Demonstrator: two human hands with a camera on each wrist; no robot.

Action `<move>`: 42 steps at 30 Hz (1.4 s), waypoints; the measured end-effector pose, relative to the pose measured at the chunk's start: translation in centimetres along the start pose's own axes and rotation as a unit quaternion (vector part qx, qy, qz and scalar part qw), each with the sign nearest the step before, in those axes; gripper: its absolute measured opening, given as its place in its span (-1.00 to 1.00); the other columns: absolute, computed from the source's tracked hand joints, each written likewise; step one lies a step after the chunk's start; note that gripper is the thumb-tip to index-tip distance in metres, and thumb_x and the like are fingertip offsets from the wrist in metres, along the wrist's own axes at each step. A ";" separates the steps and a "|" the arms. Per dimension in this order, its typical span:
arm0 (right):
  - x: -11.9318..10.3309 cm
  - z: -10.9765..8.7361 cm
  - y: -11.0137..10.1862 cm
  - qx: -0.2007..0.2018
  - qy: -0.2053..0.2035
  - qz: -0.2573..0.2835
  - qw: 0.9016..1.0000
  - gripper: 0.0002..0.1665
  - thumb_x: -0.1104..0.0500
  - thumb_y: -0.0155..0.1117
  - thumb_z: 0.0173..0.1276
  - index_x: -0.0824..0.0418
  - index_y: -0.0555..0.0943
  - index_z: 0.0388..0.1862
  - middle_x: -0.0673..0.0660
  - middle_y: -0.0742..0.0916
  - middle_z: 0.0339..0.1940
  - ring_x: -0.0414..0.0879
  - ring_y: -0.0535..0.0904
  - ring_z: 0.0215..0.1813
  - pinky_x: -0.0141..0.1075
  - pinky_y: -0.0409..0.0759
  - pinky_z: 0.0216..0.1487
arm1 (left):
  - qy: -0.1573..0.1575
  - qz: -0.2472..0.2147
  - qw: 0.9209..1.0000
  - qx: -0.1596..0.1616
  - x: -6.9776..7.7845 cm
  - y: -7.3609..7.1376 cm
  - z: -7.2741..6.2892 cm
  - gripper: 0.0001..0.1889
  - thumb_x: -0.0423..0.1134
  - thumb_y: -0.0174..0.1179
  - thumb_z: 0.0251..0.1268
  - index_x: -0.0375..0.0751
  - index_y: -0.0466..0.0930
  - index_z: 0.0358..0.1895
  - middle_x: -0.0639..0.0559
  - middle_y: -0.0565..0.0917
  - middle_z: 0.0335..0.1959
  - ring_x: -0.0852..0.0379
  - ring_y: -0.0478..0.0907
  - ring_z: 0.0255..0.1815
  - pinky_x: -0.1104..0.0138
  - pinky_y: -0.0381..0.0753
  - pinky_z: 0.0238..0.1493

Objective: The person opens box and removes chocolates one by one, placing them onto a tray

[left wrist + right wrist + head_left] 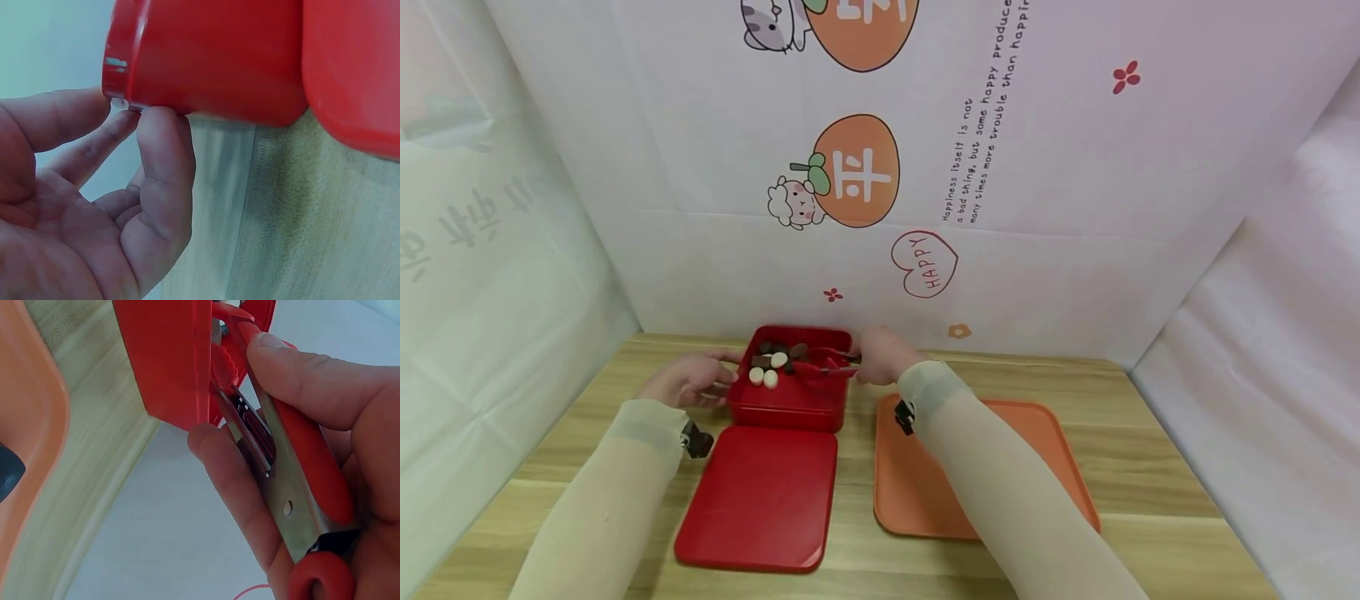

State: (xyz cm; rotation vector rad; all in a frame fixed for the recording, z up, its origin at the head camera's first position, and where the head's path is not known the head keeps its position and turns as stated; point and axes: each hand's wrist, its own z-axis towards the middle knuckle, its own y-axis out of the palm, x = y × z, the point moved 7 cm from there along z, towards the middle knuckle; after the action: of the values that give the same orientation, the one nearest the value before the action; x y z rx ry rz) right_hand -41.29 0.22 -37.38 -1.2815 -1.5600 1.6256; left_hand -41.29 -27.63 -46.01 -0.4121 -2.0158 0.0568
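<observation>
My right hand (882, 356) grips red-and-metal tongs (294, 462) at the right edge of the red box (790, 410). The tongs' red tips reach inside the box, and in the right wrist view part of them is hidden behind its wall. White pieces (778, 360) and brown pieces (799, 351), small and rounded or blocky, lie toward the left and back of the box. Against the box's left side, my left hand (694, 380) rests its fingertips. In the left wrist view its bent fingers (165, 144) touch the outer wall just below the rim.
A flat red lid (760, 500) lies on the wooden table (857, 533), directly in front of the box. To the right is an orange tray (917, 500), partly under my right forearm. A printed white cloth (1045, 283) hangs close behind the box.
</observation>
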 end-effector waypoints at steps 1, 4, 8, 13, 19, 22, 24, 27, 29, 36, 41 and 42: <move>0.0 0.0 0.0 0.000 -0.001 -0.003 1.000 -0.73 0.16 0.53 0.19 0.18 0.78 -0.12 -0.03 0.71 -0.28 -0.06 0.53 -0.20 -0.24 0.55 -0.12 | 0.000 0.000 1.000 0.000 0.0 0.0 0.0 -0.39 -0.43 0.03 0.44 -0.22 0.15 0.52 -0.34 0.52 0.12 -0.08 0.56 -0.15 0.15 0.63 -0.11; -0.1 0.0 0.0 -0.001 -0.003 -0.012 1.000 -0.67 0.14 0.52 0.20 0.18 0.76 -0.05 -0.01 0.71 -0.23 -0.07 0.53 -0.18 -0.23 0.56 -0.07 | 0.000 0.003 1.000 0.000 0.0 0.0 -0.1 -0.39 -0.42 0.03 0.44 -0.22 0.15 0.52 -0.35 0.51 0.15 -0.10 0.56 -0.12 0.15 0.63 -0.11; -0.1 -0.2 0.1 0.000 -0.005 -0.020 1.000 -0.64 0.12 0.52 0.21 0.18 0.75 -0.02 0.00 0.71 -0.20 -0.07 0.53 -0.17 -0.21 0.56 -0.04 | 0.000 0.005 1.000 0.000 0.0 0.0 -0.1 -0.39 -0.42 0.03 0.44 -0.22 0.14 0.53 -0.36 0.48 0.18 -0.12 0.56 -0.10 0.14 0.63 -0.09; -0.2 -0.3 -0.1 0.004 -0.006 -0.016 1.000 -0.61 0.11 0.52 0.22 0.20 0.74 0.01 0.01 0.71 -0.18 -0.07 0.53 -0.16 -0.21 0.56 -0.04 | 0.002 0.002 1.000 -0.003 0.0 -0.1 0.0 -0.39 -0.42 0.02 0.44 -0.21 0.15 0.53 -0.37 0.47 0.19 -0.12 0.56 -0.08 0.12 0.63 -0.07; -0.3 -0.8 -0.7 0.006 -0.019 -0.008 1.000 -0.69 0.12 0.50 0.24 0.20 0.74 -0.07 -0.02 0.67 -0.31 -0.05 0.52 -0.22 -0.23 0.54 -0.15 | 0.006 0.006 1.000 -0.005 0.0 -0.1 0.0 -0.39 -0.42 0.03 0.44 -0.21 0.14 0.53 -0.37 0.47 0.19 -0.12 0.56 -0.09 0.11 0.63 -0.06; -0.3 -1.1 -1.2 0.012 -0.032 -0.008 0.999 -0.73 0.12 0.49 0.24 0.19 0.74 -0.10 -0.03 0.67 -0.35 -0.04 0.51 -0.24 -0.23 0.52 -0.18 | 0.008 0.005 1.000 -0.008 0.0 0.0 0.1 -0.39 -0.42 0.02 0.45 -0.21 0.14 0.53 -0.37 0.47 0.19 -0.11 0.56 -0.09 0.12 0.63 -0.07; -0.2 -1.3 -1.5 0.017 -0.040 -0.005 0.999 -0.72 0.13 0.49 0.24 0.18 0.75 -0.08 -0.03 0.69 -0.33 -0.03 0.52 -0.22 -0.22 0.52 -0.15 | 0.010 0.005 1.000 -0.009 0.0 0.0 0.1 -0.39 -0.41 0.02 0.45 -0.22 0.14 0.53 -0.36 0.48 0.18 -0.10 0.56 -0.10 0.13 0.63 -0.08; 0.0 -1.6 -1.9 0.029 -0.051 -0.015 0.998 -0.65 0.12 0.49 0.24 0.15 0.74 0.01 -0.01 0.73 -0.21 -0.04 0.54 -0.15 -0.20 0.52 -0.06 | 0.011 0.005 1.000 -0.009 -0.1 0.0 0.1 -0.41 -0.41 0.01 0.46 -0.21 0.14 0.52 -0.35 0.50 0.16 -0.10 0.56 -0.11 0.15 0.63 -0.12; 0.2 -1.8 -2.2 0.035 -0.053 -0.018 0.998 -0.61 0.11 0.49 0.25 0.14 0.73 0.06 0.00 0.73 -0.13 -0.04 0.54 -0.10 -0.19 0.52 0.01 | 0.012 0.006 1.000 -0.010 -0.2 0.0 0.2 -0.41 -0.40 0.00 0.46 -0.22 0.14 0.52 -0.35 0.50 0.14 -0.11 0.56 -0.11 0.16 0.63 -0.14; 1.8 -3.0 -3.4 0.037 -0.030 0.007 0.999 -0.51 0.12 0.45 0.29 0.19 0.66 0.19 0.08 0.71 0.05 -0.01 0.54 0.02 -0.15 0.51 0.09 | 0.014 0.009 1.000 -0.009 -0.3 -0.1 0.4 -0.41 -0.40 0.02 0.46 -0.22 0.15 0.51 -0.33 0.51 0.13 -0.11 0.56 -0.12 0.17 0.63 -0.17; 3.4 -5.0 -4.9 0.050 -0.007 0.028 0.998 -0.45 0.12 0.46 0.28 0.17 0.63 0.26 0.08 0.68 0.15 0.00 0.54 0.09 -0.08 0.49 0.16 | 0.015 0.007 1.000 -0.012 -0.2 0.0 0.3 -0.40 -0.40 0.01 0.46 -0.22 0.13 0.52 -0.35 0.51 0.14 -0.12 0.56 -0.10 0.17 0.63 -0.17; 3.6 -5.3 -5.2 0.056 -0.008 0.028 0.998 -0.46 0.13 0.47 0.27 0.16 0.64 0.24 0.07 0.69 0.12 -0.01 0.54 0.05 -0.09 0.50 0.14 | 0.016 0.007 1.000 -0.013 -0.2 0.0 0.2 -0.40 -0.41 0.01 0.46 -0.23 0.12 0.52 -0.35 0.50 0.14 -0.12 0.56 -0.10 0.17 0.64 -0.16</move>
State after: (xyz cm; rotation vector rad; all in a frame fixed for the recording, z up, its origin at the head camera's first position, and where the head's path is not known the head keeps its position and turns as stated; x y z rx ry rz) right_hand -39.16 6.66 -32.65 -1.2652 -1.4334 1.7365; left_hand -41.40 -27.68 -46.27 -0.4407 -1.9847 0.0331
